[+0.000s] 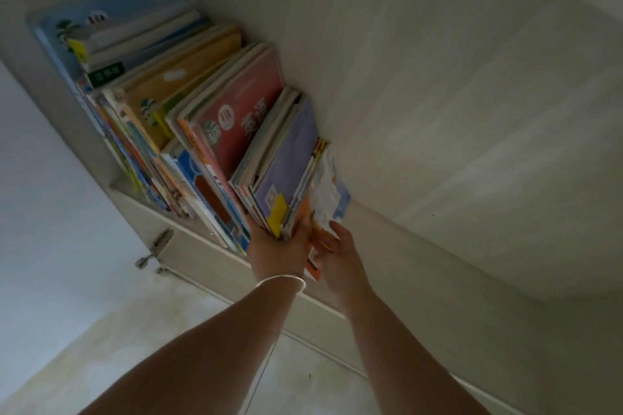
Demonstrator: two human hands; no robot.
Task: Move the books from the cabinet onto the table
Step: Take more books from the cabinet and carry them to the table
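A row of thin, colourful books leans in the white cabinet (pixel 188 246), seen tilted. At the near end stands a bundle fronted by a purple-covered book (pixel 290 158) with a yellow tag. My left hand (pixel 279 249), a bracelet on its wrist, grips the lower edge of that bundle. Beside it, a thin book with a white and blue cover (pixel 328 194) and an orange edge leans against the cabinet's side. My right hand (pixel 337 253) touches its lower edge, fingers spread. A red book (pixel 246 104) and an orange book (pixel 182 77) stand further back.
A pile of books with a light blue cover (pixel 114 10) lies at the far end of the shelf. A metal hinge (pixel 156 246) sticks out below the shelf front. The cabinet's pale side panel (pixel 438 94) fills the right. Beige floor (pixel 135 330) shows below.
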